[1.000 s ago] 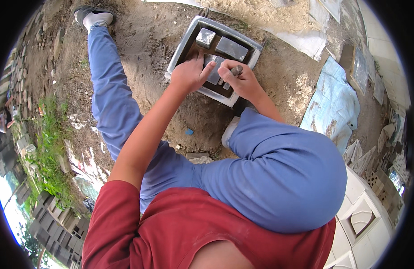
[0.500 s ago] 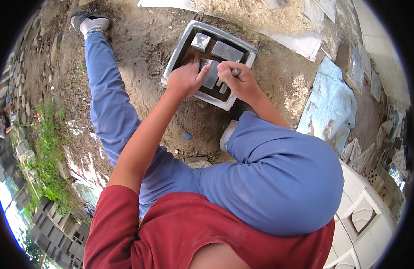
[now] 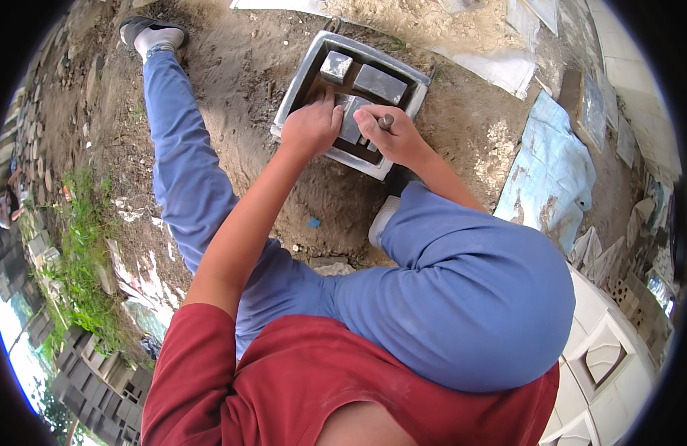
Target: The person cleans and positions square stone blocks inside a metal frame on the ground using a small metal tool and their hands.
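A square grey mould [image 3: 414,70] with raised walls lies on the dirt in front of me. Inside stand a small pale block [image 3: 336,66], a wider flat block [image 3: 379,83] and another grey block [image 3: 351,117] partly under my hands. My left hand [image 3: 311,128] reaches over the mould's left wall, fingers stretched down inside and thumb apart; the fingertips are partly hidden. Closed round a tool with a round brown handle [image 3: 386,121], my right hand [image 3: 395,136] is above the mould's near right part. The tool's working end is mostly hidden by the hand.
My legs lie on either side, the left one stretched out, the right knee bent. A light blue sheet [image 3: 552,163] lies to the right, near leaning boards [image 3: 590,111]. Sand [image 3: 425,30] is heaped on white sheeting at the far side. Patterned pale blocks [image 3: 600,364] stand at lower right.
My right hand with the tool has shifted slightly left, closer to my left hand. My left thumb has come down a little. The blocks stay in place in the mould.
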Tool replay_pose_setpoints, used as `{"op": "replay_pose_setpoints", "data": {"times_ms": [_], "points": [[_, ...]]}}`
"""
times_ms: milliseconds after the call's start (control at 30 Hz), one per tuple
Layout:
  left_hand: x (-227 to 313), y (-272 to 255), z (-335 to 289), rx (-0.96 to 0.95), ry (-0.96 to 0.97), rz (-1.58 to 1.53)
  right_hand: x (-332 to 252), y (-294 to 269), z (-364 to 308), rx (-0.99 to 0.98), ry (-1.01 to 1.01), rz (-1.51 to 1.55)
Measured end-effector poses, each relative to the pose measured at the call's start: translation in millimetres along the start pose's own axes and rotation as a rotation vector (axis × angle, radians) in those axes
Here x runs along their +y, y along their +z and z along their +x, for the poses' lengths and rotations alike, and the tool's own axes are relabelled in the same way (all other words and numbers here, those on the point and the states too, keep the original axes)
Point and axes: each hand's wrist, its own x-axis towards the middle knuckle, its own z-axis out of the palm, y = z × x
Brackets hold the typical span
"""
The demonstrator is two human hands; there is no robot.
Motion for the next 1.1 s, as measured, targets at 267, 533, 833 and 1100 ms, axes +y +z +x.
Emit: {"op": "replay_pose_setpoints", "data": {"times_ms": [267,533,833,1100], "points": [[-1,3,-2,0.031,0.005,0.004,-5,4,2,-0.096,-0.003,-0.052],[7,-8,-1,-0.124,-0.062,-0.024,0,1,-8,-0.116,0.086,-0.017],[1,-6,0,-0.056,-0.044,-0.015,13,-4,-5,0.086,-0.019,0.117],[-2,-3,-1,-0.023,-0.026,-0.025,10,3,-1,0.329,-0.028,0.124]]}}
